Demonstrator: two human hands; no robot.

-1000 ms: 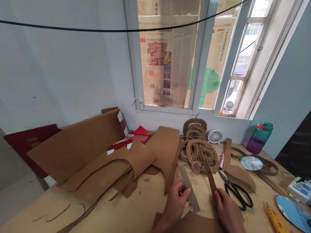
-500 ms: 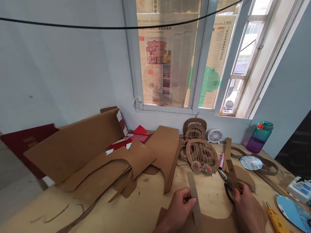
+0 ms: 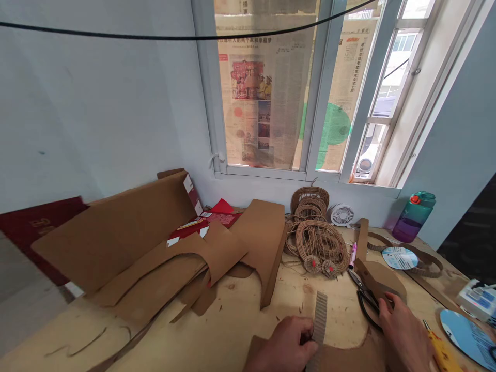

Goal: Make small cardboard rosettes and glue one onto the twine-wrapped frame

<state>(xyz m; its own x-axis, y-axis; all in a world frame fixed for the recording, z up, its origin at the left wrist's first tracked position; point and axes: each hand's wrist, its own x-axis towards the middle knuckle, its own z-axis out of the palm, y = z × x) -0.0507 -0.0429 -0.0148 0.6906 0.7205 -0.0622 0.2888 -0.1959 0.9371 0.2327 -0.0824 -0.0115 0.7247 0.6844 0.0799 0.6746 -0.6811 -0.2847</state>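
My left hand (image 3: 289, 341), near the bottom centre, is closed on a narrow corrugated cardboard strip (image 3: 320, 315) that stands up past the thumb. At the right, my right hand (image 3: 403, 325) pinches the lower end of a smooth brown cardboard strip (image 3: 371, 281). Black-handled scissors (image 3: 363, 302) lie just left of that strip, partly covered by it. Below both hands, a brown cardboard sheet (image 3: 344, 356) with a curved cut-out edge rests on the table; its lower part runs out of view.
Cut cardboard pieces (image 3: 258, 227) and a folded carton (image 3: 120, 232) fill the left. Coiled cord shapes (image 3: 321, 248), a small white fan (image 3: 341, 214) and a bottle (image 3: 414, 217) stand at the back. A yellow cutter (image 3: 442, 351), blue disc (image 3: 467, 333) and power strip (image 3: 480, 299) are right.
My left hand has moved slightly right and down with the corrugated strip, which now leans right. The strip in my right hand has swung, its far end going left, while the hand moved slightly right.
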